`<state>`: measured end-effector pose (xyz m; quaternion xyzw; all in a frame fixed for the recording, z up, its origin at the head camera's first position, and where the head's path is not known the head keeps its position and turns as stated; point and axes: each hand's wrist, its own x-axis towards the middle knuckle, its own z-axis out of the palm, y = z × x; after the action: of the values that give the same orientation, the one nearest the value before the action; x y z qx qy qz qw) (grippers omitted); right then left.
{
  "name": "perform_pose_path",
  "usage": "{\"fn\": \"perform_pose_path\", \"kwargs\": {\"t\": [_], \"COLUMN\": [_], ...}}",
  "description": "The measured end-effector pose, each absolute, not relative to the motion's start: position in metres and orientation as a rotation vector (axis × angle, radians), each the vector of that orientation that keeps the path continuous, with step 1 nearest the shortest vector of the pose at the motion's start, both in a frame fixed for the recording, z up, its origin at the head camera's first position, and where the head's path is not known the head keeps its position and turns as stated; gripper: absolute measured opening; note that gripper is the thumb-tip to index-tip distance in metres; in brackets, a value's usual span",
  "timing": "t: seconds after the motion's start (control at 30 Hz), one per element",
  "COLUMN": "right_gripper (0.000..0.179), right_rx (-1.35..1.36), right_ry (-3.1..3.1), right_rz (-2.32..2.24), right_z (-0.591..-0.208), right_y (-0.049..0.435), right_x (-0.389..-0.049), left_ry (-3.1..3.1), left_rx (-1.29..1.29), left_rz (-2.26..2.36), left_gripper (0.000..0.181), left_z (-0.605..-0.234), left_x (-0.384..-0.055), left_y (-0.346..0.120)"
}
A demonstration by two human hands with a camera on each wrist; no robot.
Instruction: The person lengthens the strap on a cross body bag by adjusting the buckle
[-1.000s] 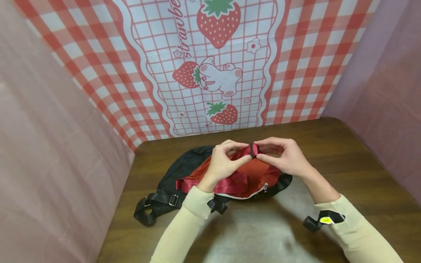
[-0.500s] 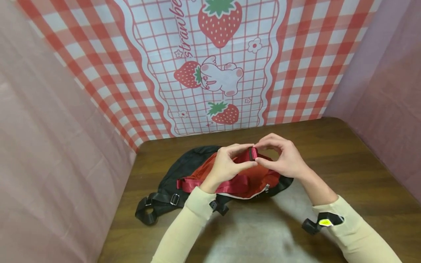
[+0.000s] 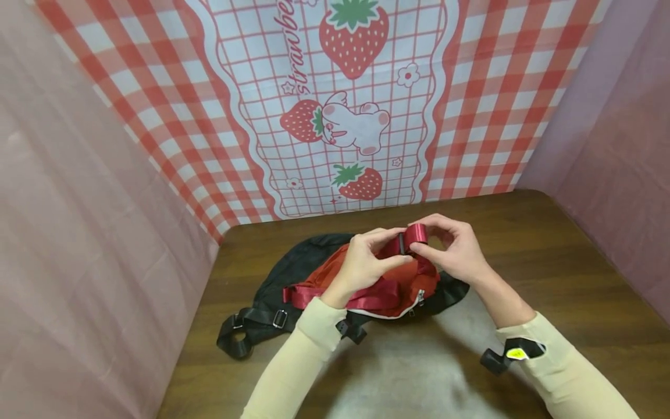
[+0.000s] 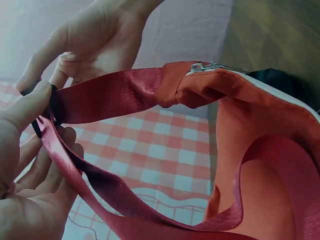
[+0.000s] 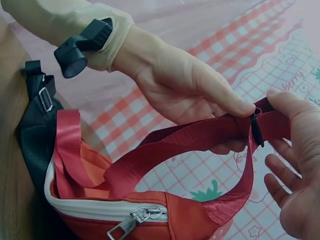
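Observation:
A red waist bag with a white zip edge lies on a black bag. Its red webbing strap is lifted between both hands and runs through a black slider buckle. My left hand pinches the buckle between thumb and fingers, with doubled strap beside it. To the right of the buckle, a loop of strap stands up, and my right hand pinches it between thumb and fingers. The silver zip pull hangs at the bag's end.
The black bag's strap, with a metal adjuster, trails to the left on the brown wooden table. Behind the table hangs a checked strawberry cloth. Pink curtains stand at both sides.
A red strap loop now sticks out larger to the right of the buckle, pinched by my right hand. My left hand keeps its grip; the bag's right end has shifted slightly.

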<state>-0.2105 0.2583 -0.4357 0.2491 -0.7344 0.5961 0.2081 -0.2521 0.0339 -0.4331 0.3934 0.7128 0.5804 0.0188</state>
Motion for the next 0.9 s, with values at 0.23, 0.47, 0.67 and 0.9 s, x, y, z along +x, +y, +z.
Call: {"fn": "perform_pose_path", "kwargs": {"t": [0.23,0.47,0.67,0.9], "right_gripper": [0.028,0.046,0.033,0.035], "right_rx": [0.651,0.683,0.638,0.588], "right_ry": [-1.875,-2.132,-2.236,-2.336], "right_rz": [1.813,1.777,1.784,1.684], "right_z": [-0.433,-0.444,-0.454,-0.461], "right_y": [0.256,0.258,0.261,0.27], "right_x": [-0.21,-0.21,-0.212,-0.211], "left_ry": [2.147,2.077,2.079,2.069], "left_rx": [1.209,1.18,1.186,1.183], "left_rz": [1.831,1.904,1.917,1.964], "left_gripper": [0.051,0.048,0.047,0.048], "left_z": [-0.435,-0.429,-0.426,-0.423], "left_x": [-0.254,-0.255,-0.256,-0.257], "left_y": [0.032,0.029,0.027,0.026]}}
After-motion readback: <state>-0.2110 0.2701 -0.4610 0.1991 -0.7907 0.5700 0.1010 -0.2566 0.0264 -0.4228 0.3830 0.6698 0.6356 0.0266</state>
